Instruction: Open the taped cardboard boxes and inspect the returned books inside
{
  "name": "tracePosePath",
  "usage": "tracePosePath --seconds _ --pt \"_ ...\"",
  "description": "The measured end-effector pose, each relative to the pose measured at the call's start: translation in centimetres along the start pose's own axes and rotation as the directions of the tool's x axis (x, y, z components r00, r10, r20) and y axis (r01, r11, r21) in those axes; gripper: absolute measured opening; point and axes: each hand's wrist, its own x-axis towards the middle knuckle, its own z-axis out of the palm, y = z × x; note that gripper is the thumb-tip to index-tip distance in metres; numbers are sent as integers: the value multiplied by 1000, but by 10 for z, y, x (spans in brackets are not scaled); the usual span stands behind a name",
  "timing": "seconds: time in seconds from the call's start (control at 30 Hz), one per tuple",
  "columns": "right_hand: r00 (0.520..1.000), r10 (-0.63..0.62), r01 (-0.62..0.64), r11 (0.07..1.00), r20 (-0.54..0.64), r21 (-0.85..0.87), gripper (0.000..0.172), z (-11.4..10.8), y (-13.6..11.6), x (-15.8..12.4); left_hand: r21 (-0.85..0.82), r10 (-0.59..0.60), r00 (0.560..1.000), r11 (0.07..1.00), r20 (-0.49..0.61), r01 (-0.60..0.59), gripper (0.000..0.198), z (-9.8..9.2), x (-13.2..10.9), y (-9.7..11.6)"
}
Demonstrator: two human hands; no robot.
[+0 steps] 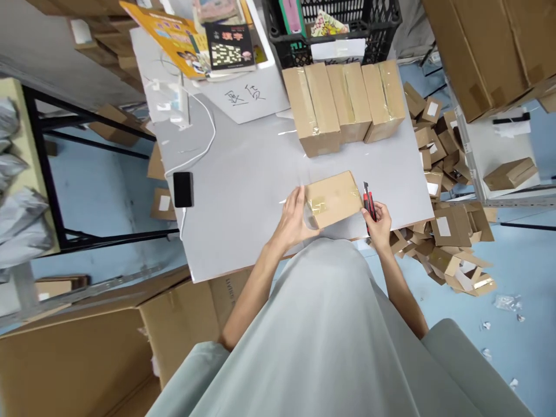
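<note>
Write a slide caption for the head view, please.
Left hand on a taped cardboard box, right hand holding a red and black utility knife.

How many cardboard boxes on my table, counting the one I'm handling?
4: left box, middle box, right box in a row before the black crate; fourth box at the left hand. The crate may hide others.

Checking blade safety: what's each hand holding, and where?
Right hand: the cutter, by its handle. Left hand: the small box, by its left end.
</note>
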Motion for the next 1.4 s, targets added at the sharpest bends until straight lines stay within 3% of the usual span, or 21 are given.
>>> tracePosePath --seconds 0.17,0.27,0.33,0.4,0.47,0.63,0.77,0.93,1.1,1.4 --pt "996 -52 57 995 70 -78 54 17 -20 -12 -173 -129 992 977 -3 126 164 14 -27 -36" --pt "989 -69 88 986 130 -141 56 29 -30 -26 -296 -185 983 940 -21 171 164 13 -38 -49" --pt "983 -85 117 973 163 -199 56 36 -38 -37 -402 -239 969 894 -58 196 138 8 -37 -53" --pt "972 -103 153 960 210 -235 53 44 -47 -46 -494 -303 946 844 -119 208 96 0 -28 -55" --pt "957 -132 198 948 259 -249 50 51 -56 -53 -530 -352 921 820 -170 215 65 -8 -13 -58" --pt "915 -168 316 863 366 -394 46 67 -76 -70 -512 -388 914 813 -118 279 38 -18 13 -61" --pt "889 -155 396 732 431 -554 45 73 -87 -85 -520 -409 911 789 -48 326 33 -19 11 -62" --pt "879 -49 408 589 474 -698 47 80 -98 -102 -506 -415 909 789 -22 348 29 -30 5 -62" --pt "873 13 411 519 488 -749 49 89 -107 -110 -501 -416 909 786 5 362 26 -39 2 -64" --pt "864 88 439 351 496 -827 52 104 -122 -121 -458 -425 905 809 -25 368 24 -38 1 -52"
